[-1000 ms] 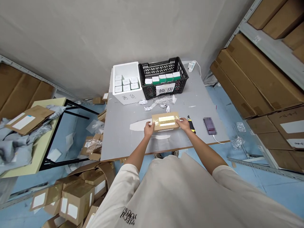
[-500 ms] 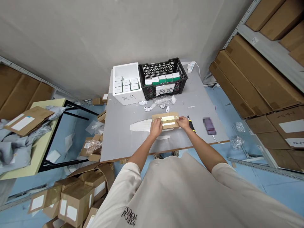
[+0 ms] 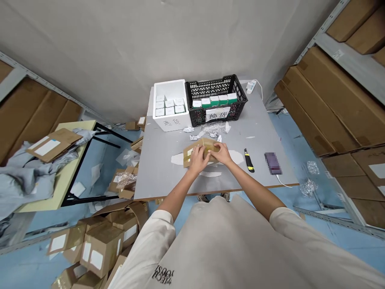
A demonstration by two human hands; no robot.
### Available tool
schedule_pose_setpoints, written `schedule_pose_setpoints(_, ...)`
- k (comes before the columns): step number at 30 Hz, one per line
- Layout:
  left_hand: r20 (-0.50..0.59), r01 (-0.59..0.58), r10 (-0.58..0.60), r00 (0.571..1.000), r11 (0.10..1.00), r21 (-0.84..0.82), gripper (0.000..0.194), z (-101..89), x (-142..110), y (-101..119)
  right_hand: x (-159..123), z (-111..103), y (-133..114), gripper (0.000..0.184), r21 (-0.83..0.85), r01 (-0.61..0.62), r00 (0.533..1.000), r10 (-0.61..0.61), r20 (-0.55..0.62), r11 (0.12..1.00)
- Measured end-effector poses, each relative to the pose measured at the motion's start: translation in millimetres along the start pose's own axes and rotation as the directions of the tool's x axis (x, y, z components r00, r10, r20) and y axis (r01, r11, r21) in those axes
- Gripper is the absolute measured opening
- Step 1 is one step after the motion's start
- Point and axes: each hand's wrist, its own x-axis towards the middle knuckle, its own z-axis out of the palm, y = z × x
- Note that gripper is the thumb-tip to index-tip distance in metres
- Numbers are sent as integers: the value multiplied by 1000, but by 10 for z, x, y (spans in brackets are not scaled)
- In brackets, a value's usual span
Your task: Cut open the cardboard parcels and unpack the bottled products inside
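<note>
A small brown cardboard box (image 3: 188, 159) with tape across it sits tilted on the grey table (image 3: 156, 176). My left hand (image 3: 198, 159) is closed on its near side. Close beside it, my right hand (image 3: 221, 153) grips the box too, fingers bent over the middle. Under and around the box lie white paper strips (image 3: 237, 157). A black and yellow utility knife (image 3: 249, 161) rests to the right of my right hand. What the fingertips press on is partly hidden.
At the back stand a white foam box (image 3: 170, 122) and a black crate (image 3: 216, 116), both holding small cartons. Crumpled plastic wrap (image 3: 212, 128) lies before them. A phone (image 3: 273, 163) with a cable is at the right. Cardboard boxes (image 3: 102, 245) pile up at lower left.
The cardboard box has been turned and tilted. My right hand moved left from its right end to the middle, near my left hand. The utility knife now shows fully. The view shifted slightly.
</note>
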Motion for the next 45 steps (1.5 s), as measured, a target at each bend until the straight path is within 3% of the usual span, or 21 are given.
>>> schedule_pose_setpoints(3, -109, 98, -97, 989, 995, 7, 39, -185, -130, -207, -82, 191, -98, 58, -94, -77, 997, 74, -35, 993)
schedule_pose_setpoints(6, -183, 186, -185, 966, 982, -17, 40, -331, -252, -383, -120, 363, -153, 57, -49, -53, 999, 53, 4, 997)
schedule_pose_setpoints(11, -234, 216, -223, 946, 975, -57, 40, -377, -232, -455, -58, 445, -239, 53, -15, -54, 997, 54, 54, 998)
schedule_pose_setpoints(15, -197, 184, -210, 958, 973, -142, 39, -190, -68, -358, 40, 167, -168, 52, -70, 6, 1000, -7, -3, 997)
schedule_pose_setpoints(21, -66, 158, -177, 982, 961, -227, 40, 352, 90, -111, 75, -407, 169, 49, -150, 10, 993, -28, -115, 989)
schedule_pose_setpoints(26, -59, 202, -214, 975, 967, -155, 42, 546, 4, -100, -70, -548, 362, 70, 10, -28, 995, 29, -91, 1000)
schedule_pose_setpoints(28, -39, 190, -197, 980, 970, -151, 42, 536, -44, -149, -121, -540, 393, 72, 70, -33, 994, 39, -99, 997)
schedule_pose_setpoints(31, -27, 168, -173, 984, 975, -146, 42, 510, -80, -204, -139, -537, 458, 56, 150, -28, 992, 46, -118, 988)
schedule_pose_setpoints(34, -51, 150, -156, 986, 982, -114, 41, 506, -76, -199, -102, -566, 591, 47, 277, -114, 986, 143, -87, 954)
schedule_pose_setpoints(38, -78, 140, -143, 987, 989, -40, 40, 454, -64, -125, -50, -584, 772, 55, 339, -254, 961, 277, -19, 906)
schedule_pose_setpoints(42, -134, 153, -146, 980, 987, 47, 34, 273, -71, -19, 0, -470, 741, 68, 313, -236, 967, 253, -14, 920)
schedule_pose_setpoints(45, -133, 47, -41, 990, 998, 43, 34, 114, -75, 56, 55, -254, 548, 74, 272, -203, 979, 204, 26, 941)
